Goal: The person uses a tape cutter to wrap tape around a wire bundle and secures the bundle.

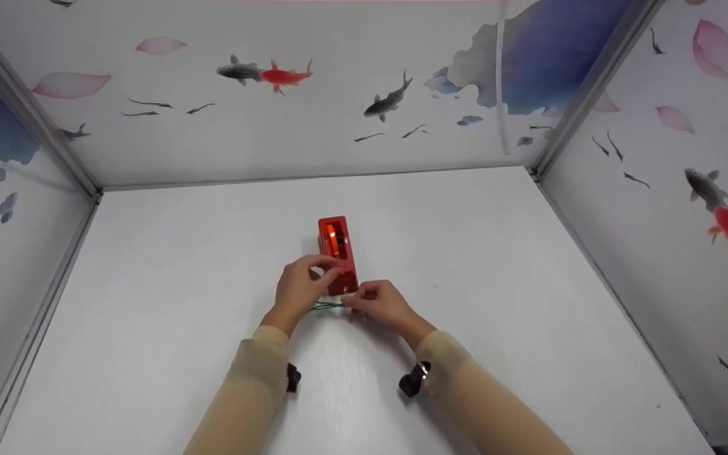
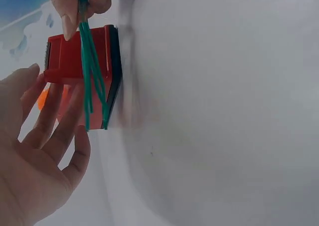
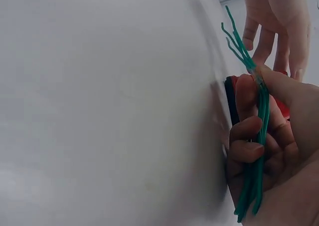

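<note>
A red tape dispenser (image 1: 352, 268) with an orange roll core (image 1: 332, 239) stands on the white table. My left hand (image 1: 297, 287) reaches over its near end, thumb and index fingertips close together by the serrated cutter (image 2: 47, 56). The other fingers (image 2: 62, 133) extend along the dispenser's side. I cannot tell whether the left fingertips pinch any tape. Close in front of the dispenser, my right hand (image 1: 383, 306) holds a bundle of green wires (image 3: 261, 118) between thumb and curled fingers. A clear band (image 3: 256, 76) wraps the bundle, and its loose ends fan out past the thumb.
The white tabletop (image 1: 497, 253) spreads around both hands. Printed panels enclose it, with a back wall (image 1: 313, 139), a left wall (image 1: 16, 208) and a right wall (image 1: 655, 208). Both forearms wear beige sleeves, with dark cameras (image 1: 411, 384) at the wrists.
</note>
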Demonstrator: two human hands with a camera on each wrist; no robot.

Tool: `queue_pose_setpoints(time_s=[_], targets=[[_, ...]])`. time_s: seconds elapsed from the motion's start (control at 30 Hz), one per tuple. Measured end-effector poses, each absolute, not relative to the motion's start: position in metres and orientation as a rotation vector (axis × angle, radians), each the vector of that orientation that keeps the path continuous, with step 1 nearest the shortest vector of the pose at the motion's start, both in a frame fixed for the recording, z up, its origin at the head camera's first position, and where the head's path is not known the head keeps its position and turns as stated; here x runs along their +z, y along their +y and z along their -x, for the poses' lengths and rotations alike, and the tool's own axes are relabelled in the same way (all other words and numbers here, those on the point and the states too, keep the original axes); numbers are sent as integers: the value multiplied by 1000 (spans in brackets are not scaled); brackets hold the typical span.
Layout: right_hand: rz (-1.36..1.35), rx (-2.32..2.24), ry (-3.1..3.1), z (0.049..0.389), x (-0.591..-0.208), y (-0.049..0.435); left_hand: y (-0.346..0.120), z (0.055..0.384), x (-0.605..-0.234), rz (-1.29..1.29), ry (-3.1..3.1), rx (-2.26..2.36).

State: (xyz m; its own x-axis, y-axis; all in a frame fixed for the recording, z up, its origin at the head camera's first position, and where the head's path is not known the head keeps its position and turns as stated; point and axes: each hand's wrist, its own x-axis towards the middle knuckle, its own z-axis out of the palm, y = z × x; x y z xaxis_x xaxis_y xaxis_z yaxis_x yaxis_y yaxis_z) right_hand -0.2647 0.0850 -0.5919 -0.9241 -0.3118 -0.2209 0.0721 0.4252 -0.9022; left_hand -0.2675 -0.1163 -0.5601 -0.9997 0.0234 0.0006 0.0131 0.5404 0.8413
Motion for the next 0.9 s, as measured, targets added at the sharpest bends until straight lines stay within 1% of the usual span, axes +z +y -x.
queue_pose_setpoints(time_s=[0.13, 0.37, 0.6, 0.73, 0.9], targets=[[295, -1545, 2329, 260, -596, 90, -122, 254, -558, -103, 2817, 1461], [490, -1489, 2420, 261, -575, 93, -131, 240, -554, -447, 2948, 1258], [571, -1483, 2438, 260, -555, 97, -133, 235, -557, -494, 3005, 1310], [584, -1461, 2476, 260, -551, 98, -133, 234, -557, -513, 3013, 1368], [662, -1459, 2502, 262, -550, 98, -133, 234, -555, -497, 3004, 1419]])
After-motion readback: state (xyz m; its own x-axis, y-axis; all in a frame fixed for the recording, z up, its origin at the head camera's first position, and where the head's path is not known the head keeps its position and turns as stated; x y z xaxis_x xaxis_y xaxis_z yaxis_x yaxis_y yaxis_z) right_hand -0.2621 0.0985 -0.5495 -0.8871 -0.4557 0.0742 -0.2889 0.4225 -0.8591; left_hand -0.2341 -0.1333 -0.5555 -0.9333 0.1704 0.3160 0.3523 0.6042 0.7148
